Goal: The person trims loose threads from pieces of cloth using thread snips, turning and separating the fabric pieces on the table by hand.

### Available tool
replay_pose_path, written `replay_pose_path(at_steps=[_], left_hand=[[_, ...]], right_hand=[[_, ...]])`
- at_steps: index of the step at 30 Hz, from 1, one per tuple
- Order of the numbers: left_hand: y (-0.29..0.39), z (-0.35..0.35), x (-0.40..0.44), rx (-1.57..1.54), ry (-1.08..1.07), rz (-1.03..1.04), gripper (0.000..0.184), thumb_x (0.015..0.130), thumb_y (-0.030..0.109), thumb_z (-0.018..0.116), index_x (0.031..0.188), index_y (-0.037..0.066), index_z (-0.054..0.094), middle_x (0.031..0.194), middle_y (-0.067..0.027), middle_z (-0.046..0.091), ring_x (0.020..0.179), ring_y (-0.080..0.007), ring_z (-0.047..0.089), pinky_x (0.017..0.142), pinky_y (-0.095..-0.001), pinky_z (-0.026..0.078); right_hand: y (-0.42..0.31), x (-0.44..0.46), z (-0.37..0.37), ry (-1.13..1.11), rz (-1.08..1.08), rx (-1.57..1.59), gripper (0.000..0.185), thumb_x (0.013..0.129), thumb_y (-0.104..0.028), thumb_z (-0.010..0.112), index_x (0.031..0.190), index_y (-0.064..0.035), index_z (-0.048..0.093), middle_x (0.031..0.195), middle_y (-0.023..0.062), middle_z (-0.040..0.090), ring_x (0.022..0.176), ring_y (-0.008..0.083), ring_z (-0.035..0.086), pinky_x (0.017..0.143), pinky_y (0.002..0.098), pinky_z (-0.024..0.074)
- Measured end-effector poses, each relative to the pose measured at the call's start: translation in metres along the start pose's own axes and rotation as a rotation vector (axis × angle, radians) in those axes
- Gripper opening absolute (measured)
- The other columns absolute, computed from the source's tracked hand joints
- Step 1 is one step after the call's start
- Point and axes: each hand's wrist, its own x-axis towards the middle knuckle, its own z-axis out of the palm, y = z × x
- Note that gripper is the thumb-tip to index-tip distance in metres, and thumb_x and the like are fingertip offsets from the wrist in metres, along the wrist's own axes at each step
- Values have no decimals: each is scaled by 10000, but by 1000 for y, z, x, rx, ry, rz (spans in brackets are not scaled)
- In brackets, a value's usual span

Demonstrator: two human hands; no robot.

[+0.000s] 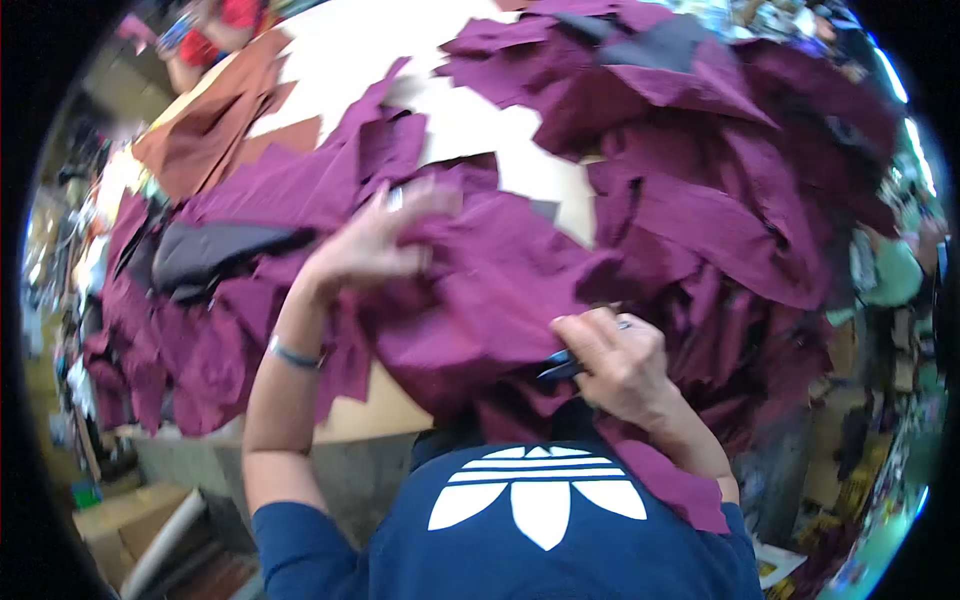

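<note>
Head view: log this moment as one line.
left hand: open, blurred, over purple cloth, contact unclear | right hand: closed around dark object, type unclear | brown cloth: on table, far left

A: Where can I pass a hand?
B: Best lane I see: bare tabletop (pixel 470 125), running from the far side between the left purple heap (pixel 270 195) and the right purple heap (pixel 690 175). Narrows nearer, ending beside the middle purple cloth (pixel 500 280).
A: Far left?
B: Brown cloth (pixel 210 115) covers that flank.
A: Near edge?
B: I find one small bare patch between left heap and middle cloth. Rightward, the right hand (pixel 622 365) and its dark tool (pixel 560 367) block me.
A: Above the middle?
B: Left hand (pixel 385 240), blurred, fingers spread, occupies it.
</note>
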Motion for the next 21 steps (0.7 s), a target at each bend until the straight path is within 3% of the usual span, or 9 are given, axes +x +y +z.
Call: replay_pose_path(at_steps=[1, 2, 6, 9, 11, 13, 16, 19, 21], left_hand=[[5, 9, 1, -29, -301, -138, 592, 663, 311, 638, 1208, 147, 472, 1285, -77, 452, 1289, -284, 274, 1019, -597, 20], [12, 14, 3, 4, -385, -227, 606, 638, 294, 655, 1195, 140, 476, 1285, -88, 446, 1286, -312, 270, 1020, -595, 65], [12, 55, -4, 260, -475, -176, 340, 641, 143, 614, 976, 94, 572, 932, -65, 583, 987, -259, 541, 994, -646, 109], [56, 18, 16, -78, -432, -96, 242, 658, 134, 621, 871, 24, 587, 777, -108, 616, 779, -295, 597, 862, -424, 419], [92, -24, 37, -326, -394, -241, 238, 655, 148, 634, 841, 9, 583, 737, -147, 601, 660, -289, 588, 664, -335, 470], [120, -58, 73, -12, -469, -129, 220, 664, 122, 619, 854, 16, 586, 733, -148, 592, 604, -258, 571, 612, -328, 462], [143, -81, 140, 260, -470, -106, 228, 659, 95, 598, 877, 27, 598, 750, -156, 607, 653, -267, 586, 633, -352, 460], [172, -99, 215, 587, -289, -141, 276, 641, 80, 620, 917, 62, 619, 809, -111, 641, 776, -207, 616, 735, -320, 478], [190, -119, 250, 957, -80, 49, 265, 648, 83, 614, 911, 54, 622, 826, -117, 641, 790, -227, 618, 759, -331, 470]], right_hand=[[0, 4, -9, 48, -79, 0, 417, 489, -25, 613, 906, -28, 596, 762, 86, 578, 588, 210, 568, 493, 303, 432], [0, 6, -16, 119, -117, -24, 356, 531, -56, 597, 887, -32, 592, 744, 76, 561, 580, 182, 563, 491, 285, 433], [11, 0, -71, 248, -124, 36, 290, 552, -84, 579, 837, -34, 599, 745, 72, 560, 607, 146, 583, 509, 253, 445], [30, -13, -107, 311, -14, -79, 337, 534, -46, 578, 871, -35, 558, 764, 90, 568, 626, 216, 599, 548, 310, 476], [50, -28, -126, 250, 223, 100, 360, 533, 52, 592, 881, -20, 533, 814, 126, 588, 671, 301, 600, 592, 331, 484], [57, -45, -149, 94, 449, 278, 322, 584, 84, 544, 892, -11, 530, 808, 123, 583, 681, 254, 614, 608, 290, 475], [85, -48, -185, 65, 460, 509, 330, 635, 53, 445, 951, 8, 528, 785, 117, 574, 735, 137, 594, 686, 230, 427], [115, -41, -194, 77, 464, 455, 373, 659, 37, 454, 1026, 17, 518, 829, 150, 590, 759, 204, 600, 718, 265, 438], [111, -34, -200, 65, 388, 469, 414, 657, 48, 486, 1070, 16, 492, 837, 172, 580, 764, 250, 603, 709, 290, 445]])
